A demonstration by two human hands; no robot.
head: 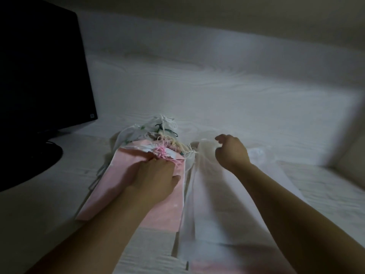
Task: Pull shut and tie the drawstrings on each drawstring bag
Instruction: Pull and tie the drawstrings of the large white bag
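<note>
A pink drawstring bag (120, 180) lies on top of a pile of bags on the white surface, its pink cord (161, 152) bunched at the top edge. My left hand (156, 177) rests on it with the fingers pinching the bag's top near the cord. A translucent white bag (205, 196) lies to the right, blurred. My right hand (231, 151) grips its top edge, fingers curled. Behind the pink bag, more bags (158, 131) with white, dark green and cream cords stick out of the pile.
A black monitor (39, 66) on a round black base (25, 163) stands at the left. The white wood-grain table (237, 95) stretches back to a pale wall. Another pale item (256, 155) lies behind my right wrist.
</note>
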